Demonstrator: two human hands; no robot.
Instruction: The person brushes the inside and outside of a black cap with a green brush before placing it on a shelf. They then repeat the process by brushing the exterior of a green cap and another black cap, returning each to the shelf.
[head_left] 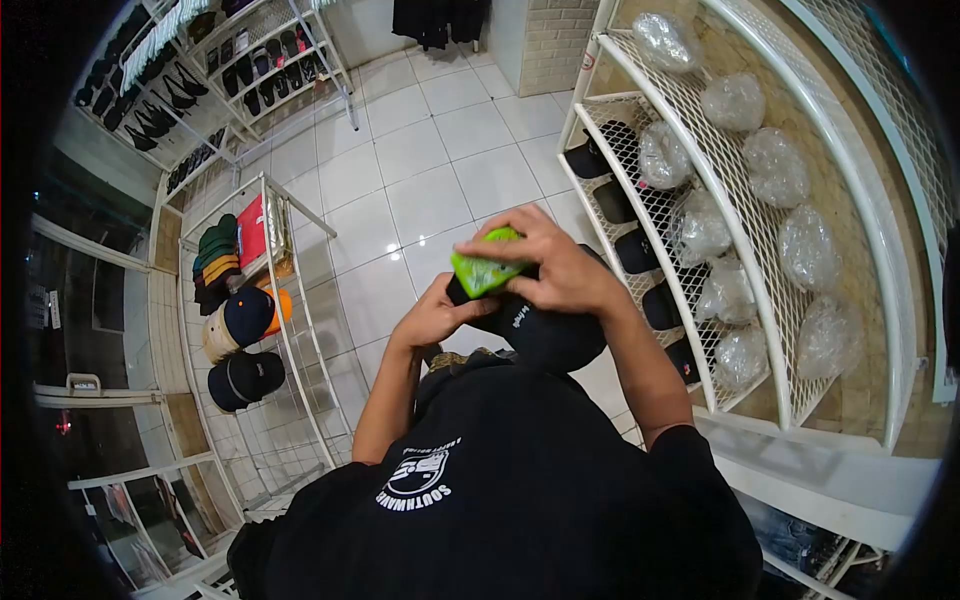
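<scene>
A black cap with small white lettering is in front of my chest, its crown to the right. My left hand is closed on the cap's left edge, thumb along the near side. Over the cap, my right hand is closed around a bright green glossy object. That object lies against the dark left end of the cap; its exact kind I cannot make out. My right fingers cover part of it, and the right hand hides some of the cap.
On the right, white mesh shelves hold several plastic-wrapped bundles and black caps. A white rack with caps stands left. Farther back is a footwear rack. White tiles cover the floor.
</scene>
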